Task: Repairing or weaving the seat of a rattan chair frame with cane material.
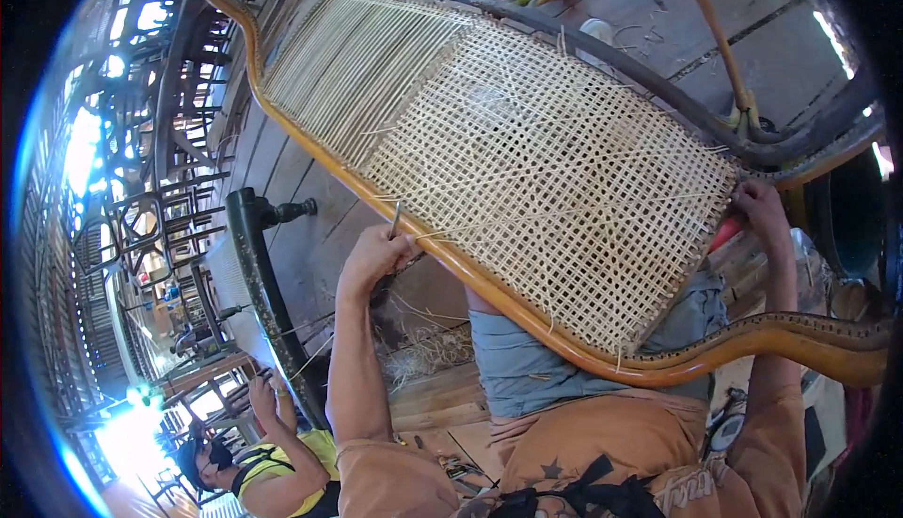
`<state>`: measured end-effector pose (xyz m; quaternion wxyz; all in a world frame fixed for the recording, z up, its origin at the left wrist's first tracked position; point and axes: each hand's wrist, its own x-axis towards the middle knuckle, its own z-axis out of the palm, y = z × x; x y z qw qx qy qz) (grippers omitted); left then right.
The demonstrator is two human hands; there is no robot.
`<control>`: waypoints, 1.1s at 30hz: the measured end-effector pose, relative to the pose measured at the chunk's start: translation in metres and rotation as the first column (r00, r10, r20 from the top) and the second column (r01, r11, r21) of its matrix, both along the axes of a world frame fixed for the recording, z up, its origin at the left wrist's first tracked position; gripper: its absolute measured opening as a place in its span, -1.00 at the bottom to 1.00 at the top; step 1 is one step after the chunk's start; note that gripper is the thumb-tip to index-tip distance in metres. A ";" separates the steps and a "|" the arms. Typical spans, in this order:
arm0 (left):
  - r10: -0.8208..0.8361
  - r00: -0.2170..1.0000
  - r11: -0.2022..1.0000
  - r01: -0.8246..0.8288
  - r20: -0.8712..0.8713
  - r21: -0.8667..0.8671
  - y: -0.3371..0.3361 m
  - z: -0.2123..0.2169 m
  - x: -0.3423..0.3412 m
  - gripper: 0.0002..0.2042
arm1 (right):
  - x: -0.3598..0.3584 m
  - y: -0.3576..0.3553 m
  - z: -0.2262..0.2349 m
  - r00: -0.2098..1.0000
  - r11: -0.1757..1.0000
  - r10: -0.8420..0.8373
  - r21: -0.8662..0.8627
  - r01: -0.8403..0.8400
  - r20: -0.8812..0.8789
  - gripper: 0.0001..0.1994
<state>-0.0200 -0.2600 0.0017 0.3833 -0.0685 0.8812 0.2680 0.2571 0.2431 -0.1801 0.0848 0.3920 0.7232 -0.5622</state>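
Workshop bkgd: furniture frames (141,207) are stacked at the left, w/ glare let in btwn them, and a grey paved floor (282,170) is seen below.

L hand (372,259) is closed in a fist against the orange near rail (470,278); a thin metal tool (396,222) seems to be gripped in it, tip up. R hand (760,206) is curled in at the panel's right corner; whether anything is gripped can't be told, though a red handle (727,232) is seen just below. The cane panel (564,170) is held btwn near rail and dark far rail (649,85), over the grey shorts (527,358).

Progress, as judged: the larger, nearer part is covered w/ open mesh, incl. some diagonals; the far part carries close parallel strands (367,76), no mesh visible. Whether more is due there can't be told. Loose strand ends (618,358) are left poking out at the edges, so finishing there is prob. incomplete.

Edges/room: most space is given left of near rail, up to the black frame (268,292); a co-worker (292,476) is seated beyond. Fibre scraps (428,353) are strewn under L forearm. R side is tighter, hemmed in by the curved rail ends.
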 end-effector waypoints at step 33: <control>-0.173 0.967 0.978 0.146 -0.185 -0.147 0.017 -0.005 -0.003 -0.79 | -0.053 0.006 0.048 0.898 0.742 0.261 0.521 -0.422 0.355 -0.78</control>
